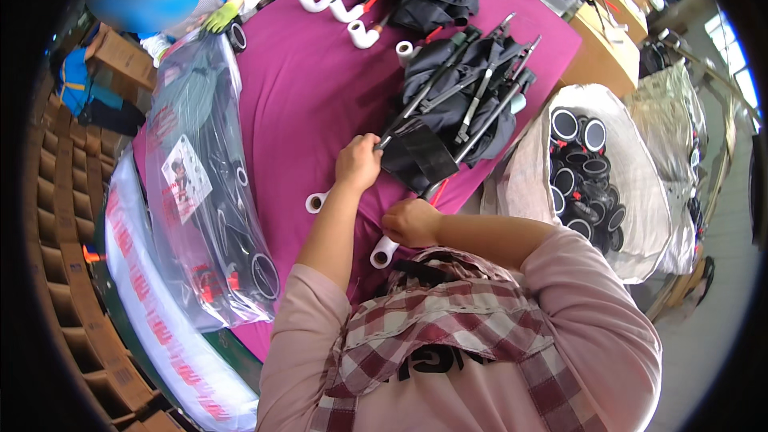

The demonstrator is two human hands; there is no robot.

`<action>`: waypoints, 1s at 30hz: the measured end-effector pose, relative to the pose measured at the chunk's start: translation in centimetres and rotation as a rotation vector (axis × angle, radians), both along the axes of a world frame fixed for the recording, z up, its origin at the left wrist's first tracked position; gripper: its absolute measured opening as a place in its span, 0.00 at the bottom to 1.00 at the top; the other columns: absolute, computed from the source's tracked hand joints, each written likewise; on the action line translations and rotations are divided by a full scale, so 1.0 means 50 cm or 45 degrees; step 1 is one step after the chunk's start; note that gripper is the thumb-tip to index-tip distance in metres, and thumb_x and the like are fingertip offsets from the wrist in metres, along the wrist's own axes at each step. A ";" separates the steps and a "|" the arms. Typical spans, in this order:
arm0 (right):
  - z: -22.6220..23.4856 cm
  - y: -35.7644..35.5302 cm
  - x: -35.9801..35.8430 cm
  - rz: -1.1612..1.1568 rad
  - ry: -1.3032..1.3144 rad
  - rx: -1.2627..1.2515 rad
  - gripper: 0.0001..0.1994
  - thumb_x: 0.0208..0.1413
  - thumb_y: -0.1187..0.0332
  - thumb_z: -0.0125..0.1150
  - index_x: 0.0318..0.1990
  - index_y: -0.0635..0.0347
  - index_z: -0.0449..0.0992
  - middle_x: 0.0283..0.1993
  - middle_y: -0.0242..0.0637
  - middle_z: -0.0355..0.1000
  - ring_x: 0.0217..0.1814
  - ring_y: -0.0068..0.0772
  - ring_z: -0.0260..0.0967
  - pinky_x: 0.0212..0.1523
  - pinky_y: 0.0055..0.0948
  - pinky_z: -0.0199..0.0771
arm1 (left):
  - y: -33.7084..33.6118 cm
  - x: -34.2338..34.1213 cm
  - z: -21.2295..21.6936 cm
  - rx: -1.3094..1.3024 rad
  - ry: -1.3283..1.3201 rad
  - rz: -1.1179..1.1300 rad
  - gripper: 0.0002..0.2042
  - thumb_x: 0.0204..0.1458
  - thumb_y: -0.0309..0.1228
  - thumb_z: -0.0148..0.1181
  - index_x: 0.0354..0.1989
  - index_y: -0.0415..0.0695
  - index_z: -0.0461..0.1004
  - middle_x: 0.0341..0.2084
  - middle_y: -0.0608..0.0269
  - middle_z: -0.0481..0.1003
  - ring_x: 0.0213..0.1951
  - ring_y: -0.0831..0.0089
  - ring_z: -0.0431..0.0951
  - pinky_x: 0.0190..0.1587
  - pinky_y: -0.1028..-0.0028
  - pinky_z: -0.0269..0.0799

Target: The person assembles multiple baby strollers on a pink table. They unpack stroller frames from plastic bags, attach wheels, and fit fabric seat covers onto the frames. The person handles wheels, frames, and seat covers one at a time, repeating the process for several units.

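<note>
A folded stroller frame (472, 132) with black fabric and grey metal tubes lies on the purple cloth-covered table in front of me. My left hand (358, 162) is closed on the end of a dark tube at its near left side, beside a black fabric panel (420, 158). Closer to my body, my right hand (410, 222) is wrapped round the handle, between a red part and a white-covered curved end (385, 253). Part of the handle is hidden under those fingers. Left of it, another white-covered curved end (317, 202) rests on the cloth.
More black frames with white curved handles (364, 34) lie at the table's far end. On the left, a clear plastic bag (210, 184) holds a wheeled stroller, near a co-worker's yellow-green glove (222, 18). A white sack (640, 200) of black wheels (588, 166) stands right, near cardboard boxes (596, 52).
</note>
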State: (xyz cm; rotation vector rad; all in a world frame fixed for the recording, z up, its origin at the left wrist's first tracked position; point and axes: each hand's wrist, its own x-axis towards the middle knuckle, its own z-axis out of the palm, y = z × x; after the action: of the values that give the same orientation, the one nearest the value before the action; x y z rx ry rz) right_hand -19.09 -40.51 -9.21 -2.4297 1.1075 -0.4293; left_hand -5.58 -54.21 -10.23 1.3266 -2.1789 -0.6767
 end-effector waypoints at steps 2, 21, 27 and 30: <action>0.032 0.018 -0.009 0.099 -0.163 -0.163 0.08 0.49 0.64 0.60 0.27 0.56 0.72 0.30 0.37 0.70 0.34 0.43 0.71 0.37 0.41 0.72 | 0.001 0.002 0.004 0.040 0.069 0.034 0.10 0.51 0.28 0.62 0.41 0.45 0.75 0.35 0.56 0.77 0.40 0.53 0.78 0.43 0.58 0.74; -0.102 -0.456 -0.917 -1.678 0.163 0.338 0.20 0.56 0.50 0.55 0.46 0.55 0.80 0.49 0.45 0.75 0.53 0.49 0.71 0.55 0.44 0.70 | 0.314 0.013 0.116 0.243 -0.114 0.681 0.16 0.56 0.29 0.59 0.50 0.36 0.70 0.46 0.51 0.75 0.51 0.60 0.74 0.51 0.66 0.70; -0.187 -0.473 -0.979 -1.375 -0.127 0.828 0.18 0.53 0.52 0.55 0.32 0.55 0.85 0.34 0.42 0.80 0.42 0.45 0.77 0.49 0.35 0.74 | 0.358 -0.014 0.018 0.712 -0.061 0.553 0.11 0.52 0.25 0.57 0.44 0.41 0.72 0.29 0.55 0.78 0.31 0.62 0.80 0.34 0.68 0.74; -0.155 -0.461 -0.958 -1.287 0.107 0.762 0.16 0.54 0.54 0.53 0.37 0.52 0.84 0.37 0.45 0.80 0.44 0.48 0.77 0.47 0.40 0.75 | 0.322 -0.012 0.002 0.553 -0.034 0.460 0.11 0.51 0.23 0.56 0.44 0.41 0.72 0.27 0.50 0.77 0.31 0.57 0.80 0.33 0.64 0.73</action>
State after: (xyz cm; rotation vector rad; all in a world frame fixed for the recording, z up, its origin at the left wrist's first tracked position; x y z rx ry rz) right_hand -66.97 -63.56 -16.98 -1.2602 2.0913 -0.2208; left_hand -6.20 -38.10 -10.14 1.8960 -1.7956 -1.0211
